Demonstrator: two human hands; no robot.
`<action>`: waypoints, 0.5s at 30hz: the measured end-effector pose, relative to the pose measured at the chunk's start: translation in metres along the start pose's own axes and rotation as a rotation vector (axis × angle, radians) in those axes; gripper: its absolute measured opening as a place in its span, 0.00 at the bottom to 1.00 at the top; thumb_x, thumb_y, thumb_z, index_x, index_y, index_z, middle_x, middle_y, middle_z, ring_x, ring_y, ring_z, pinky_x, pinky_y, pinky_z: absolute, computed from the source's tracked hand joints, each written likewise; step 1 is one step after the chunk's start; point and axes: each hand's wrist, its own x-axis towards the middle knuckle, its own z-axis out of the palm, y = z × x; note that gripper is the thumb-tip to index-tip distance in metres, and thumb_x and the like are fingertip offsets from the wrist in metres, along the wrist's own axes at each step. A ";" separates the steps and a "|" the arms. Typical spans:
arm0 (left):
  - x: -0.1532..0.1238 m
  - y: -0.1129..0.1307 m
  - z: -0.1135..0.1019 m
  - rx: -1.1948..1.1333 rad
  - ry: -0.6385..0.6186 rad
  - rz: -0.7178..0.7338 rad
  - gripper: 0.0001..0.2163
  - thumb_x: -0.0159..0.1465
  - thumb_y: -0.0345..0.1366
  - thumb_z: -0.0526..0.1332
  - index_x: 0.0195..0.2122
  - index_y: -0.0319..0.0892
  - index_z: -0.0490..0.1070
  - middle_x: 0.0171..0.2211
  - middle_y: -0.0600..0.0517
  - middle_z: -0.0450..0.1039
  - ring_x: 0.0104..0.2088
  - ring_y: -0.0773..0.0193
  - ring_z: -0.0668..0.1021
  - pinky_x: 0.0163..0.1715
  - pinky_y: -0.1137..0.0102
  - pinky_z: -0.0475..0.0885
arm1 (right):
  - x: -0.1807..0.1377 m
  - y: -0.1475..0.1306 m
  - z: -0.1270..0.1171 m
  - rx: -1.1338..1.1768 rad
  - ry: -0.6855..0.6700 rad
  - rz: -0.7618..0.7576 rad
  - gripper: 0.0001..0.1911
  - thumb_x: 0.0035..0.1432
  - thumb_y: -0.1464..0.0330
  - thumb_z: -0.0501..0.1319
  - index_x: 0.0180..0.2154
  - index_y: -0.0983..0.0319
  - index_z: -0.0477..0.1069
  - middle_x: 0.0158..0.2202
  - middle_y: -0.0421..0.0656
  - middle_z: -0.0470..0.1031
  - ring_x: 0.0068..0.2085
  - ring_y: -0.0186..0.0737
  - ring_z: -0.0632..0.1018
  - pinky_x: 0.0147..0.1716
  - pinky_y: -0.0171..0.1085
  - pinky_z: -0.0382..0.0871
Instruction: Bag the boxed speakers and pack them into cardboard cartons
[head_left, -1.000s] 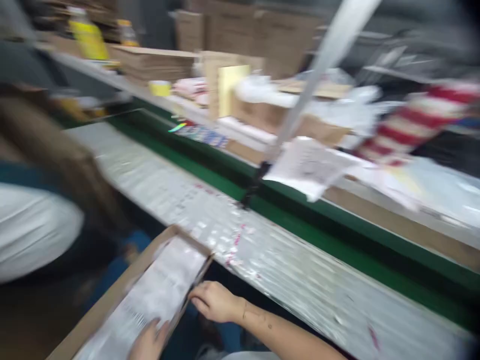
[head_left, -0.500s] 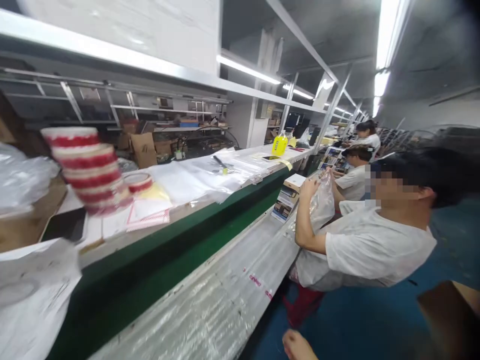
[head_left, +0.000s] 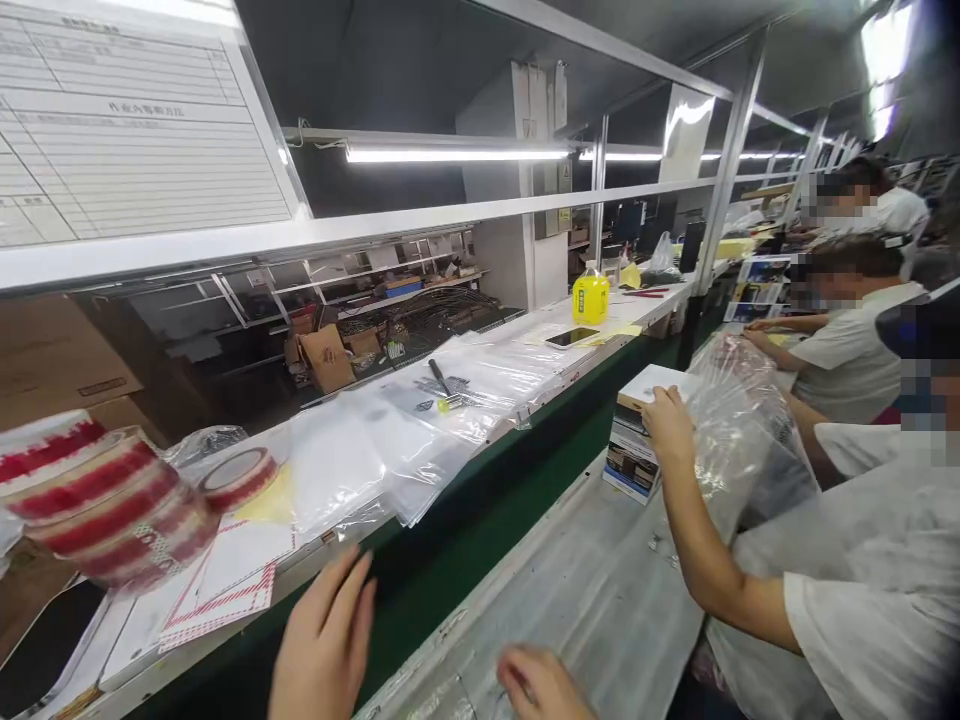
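Note:
My left hand (head_left: 326, 640) is raised over the green conveyor belt (head_left: 420, 590), near the front edge of the bench. Its fingers are stretched out and nothing is in them. At the bottom of the view, my right hand (head_left: 544, 685) hovers over the grey plastic-covered ledge (head_left: 540, 590). Its fingers are loosely bent with a gap between them, and I see nothing held. Clear plastic bags (head_left: 352, 450) lie flat on the bench beyond my left hand, with a black-handled tool (head_left: 442, 385) on top.
Red-and-clear tape rolls (head_left: 112, 500) are stacked at left, beside a single roll (head_left: 240, 475). A co-worker's hand (head_left: 667, 425) touches a printed box (head_left: 634, 445) by a plastic bag (head_left: 742, 400). A yellow jug (head_left: 590, 298) and phone (head_left: 572, 338) stand farther along the bench.
The view has turned left and shifted. My left hand has come into view, and my right hand now appears farther left. The co-worker's plastic bag is spread wider beside the box.

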 end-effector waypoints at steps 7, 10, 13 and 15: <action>0.091 0.021 0.060 0.130 -0.209 0.216 0.11 0.69 0.27 0.55 0.46 0.40 0.77 0.48 0.47 0.81 0.47 0.54 0.82 0.47 0.58 0.78 | 0.081 -0.058 0.014 -0.595 0.115 0.057 0.14 0.71 0.65 0.52 0.39 0.60 0.74 0.36 0.43 0.77 0.38 0.39 0.77 0.39 0.35 0.70; 0.094 0.015 0.059 0.059 -0.219 0.084 0.09 0.69 0.32 0.58 0.43 0.41 0.78 0.45 0.47 0.82 0.45 0.56 0.82 0.45 0.60 0.78 | 0.113 -0.061 0.006 -0.675 0.149 -0.100 0.14 0.71 0.66 0.51 0.41 0.61 0.74 0.38 0.45 0.77 0.41 0.40 0.78 0.41 0.36 0.72; 0.081 0.011 0.040 0.092 -0.227 0.024 0.10 0.67 0.33 0.62 0.48 0.42 0.78 0.52 0.44 0.78 0.51 0.49 0.80 0.51 0.53 0.76 | 0.145 -0.043 -0.017 -0.938 0.143 -0.247 0.16 0.71 0.66 0.50 0.50 0.62 0.74 0.51 0.52 0.75 0.53 0.48 0.75 0.54 0.46 0.70; 0.047 0.009 0.011 0.108 -0.240 -0.049 0.21 0.64 0.38 0.65 0.59 0.44 0.71 0.62 0.40 0.69 0.59 0.41 0.74 0.55 0.45 0.73 | 0.165 -0.022 -0.034 -1.117 0.044 -0.273 0.19 0.70 0.63 0.51 0.55 0.64 0.73 0.59 0.56 0.70 0.59 0.56 0.70 0.60 0.56 0.65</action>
